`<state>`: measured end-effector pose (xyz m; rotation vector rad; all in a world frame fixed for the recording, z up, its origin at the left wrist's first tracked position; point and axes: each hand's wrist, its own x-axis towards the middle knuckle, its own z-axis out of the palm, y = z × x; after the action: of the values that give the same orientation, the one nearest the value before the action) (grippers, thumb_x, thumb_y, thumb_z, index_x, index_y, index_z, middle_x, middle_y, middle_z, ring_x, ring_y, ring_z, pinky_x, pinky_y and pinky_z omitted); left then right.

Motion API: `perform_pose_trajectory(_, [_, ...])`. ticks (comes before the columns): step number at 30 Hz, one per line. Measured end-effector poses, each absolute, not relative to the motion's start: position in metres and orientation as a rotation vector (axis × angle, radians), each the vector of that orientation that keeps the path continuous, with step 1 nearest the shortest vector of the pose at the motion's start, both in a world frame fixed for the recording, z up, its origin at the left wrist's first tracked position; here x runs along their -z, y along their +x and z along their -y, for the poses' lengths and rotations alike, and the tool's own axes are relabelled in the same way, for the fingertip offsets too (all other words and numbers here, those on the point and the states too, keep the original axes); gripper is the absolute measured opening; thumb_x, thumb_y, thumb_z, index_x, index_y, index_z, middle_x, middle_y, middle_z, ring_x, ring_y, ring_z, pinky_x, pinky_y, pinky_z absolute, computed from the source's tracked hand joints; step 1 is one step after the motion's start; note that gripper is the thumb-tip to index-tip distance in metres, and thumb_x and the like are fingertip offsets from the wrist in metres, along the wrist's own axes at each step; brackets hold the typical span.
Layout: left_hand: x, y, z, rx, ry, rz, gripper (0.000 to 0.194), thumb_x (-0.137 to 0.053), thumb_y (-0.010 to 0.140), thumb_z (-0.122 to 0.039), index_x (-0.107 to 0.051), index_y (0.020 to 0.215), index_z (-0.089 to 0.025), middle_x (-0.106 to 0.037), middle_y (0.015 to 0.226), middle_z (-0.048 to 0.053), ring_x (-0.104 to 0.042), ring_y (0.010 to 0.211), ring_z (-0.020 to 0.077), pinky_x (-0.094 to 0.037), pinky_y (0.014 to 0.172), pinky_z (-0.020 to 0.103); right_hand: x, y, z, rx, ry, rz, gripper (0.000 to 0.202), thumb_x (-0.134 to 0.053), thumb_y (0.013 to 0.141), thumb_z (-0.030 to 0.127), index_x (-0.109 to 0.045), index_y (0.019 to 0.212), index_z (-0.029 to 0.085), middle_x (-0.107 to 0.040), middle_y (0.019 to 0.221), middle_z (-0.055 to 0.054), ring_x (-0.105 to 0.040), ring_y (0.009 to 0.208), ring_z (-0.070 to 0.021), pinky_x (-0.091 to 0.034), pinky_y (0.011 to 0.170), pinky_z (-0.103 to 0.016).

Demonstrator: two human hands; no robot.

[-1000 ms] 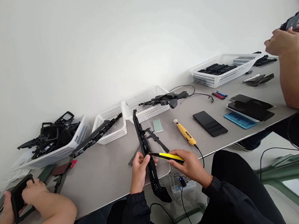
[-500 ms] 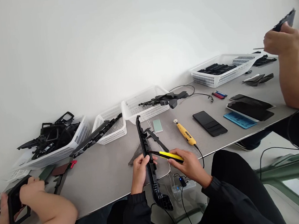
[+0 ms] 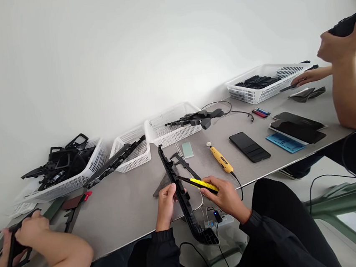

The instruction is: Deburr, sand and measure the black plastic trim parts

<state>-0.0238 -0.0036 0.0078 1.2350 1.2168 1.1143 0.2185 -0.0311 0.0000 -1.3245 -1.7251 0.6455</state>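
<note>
My left hand (image 3: pixel 164 207) grips a long black plastic trim piece (image 3: pixel 189 216) near its middle, thumb on top. The piece slants across the table edge, its narrow end up and its wide ribbed end over the floor. In my right hand (image 3: pixel 227 196) is a yellow-and-black craft knife (image 3: pixel 203 184), held like a pen. Its dark tip meets or nearly meets the trim piece just above my left thumb; exact contact is too small to tell. Behind them lie a black caliper (image 3: pixel 185 165) and a dark grey cloth (image 3: pixel 161 184).
A yellow rotary tool (image 3: pixel 220 158), a black phone (image 3: pixel 250 146) and a pale green block (image 3: pixel 187 149) lie on the table. White baskets (image 3: pixel 178 137) with black parts stand along the wall. Co-workers' hands (image 3: pixel 32 227) handle parts at left, others (image 3: pixel 339 46) at right.
The trim piece has tilted, its lower end swinging right and its upper end left. My knife tip stays close to it. At right, a co-worker's held part has shifted and another hand now reaches near the basket.
</note>
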Motion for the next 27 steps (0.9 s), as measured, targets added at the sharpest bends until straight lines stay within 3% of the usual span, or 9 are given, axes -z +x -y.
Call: perform_pose_trajectory(27, [-0.0056,-0.0252,0.0029,-1.108,1.283,-1.194,0.054,-0.066,0.097,-0.064,-0.083,0.086,-0.014,-0.079,0.083,0.009,-0.062,0.067,0.0189,-0.048,0.063,0.029,-0.0013,0.2197,0.0311,-0.649,-1.315,1.732,0.026,-0.062,0.102,0.048,-0.072,0.108,0.024,-0.081,0.098,-0.006,-0.075,0.084,-0.0262,-0.052,0.071,-0.033])
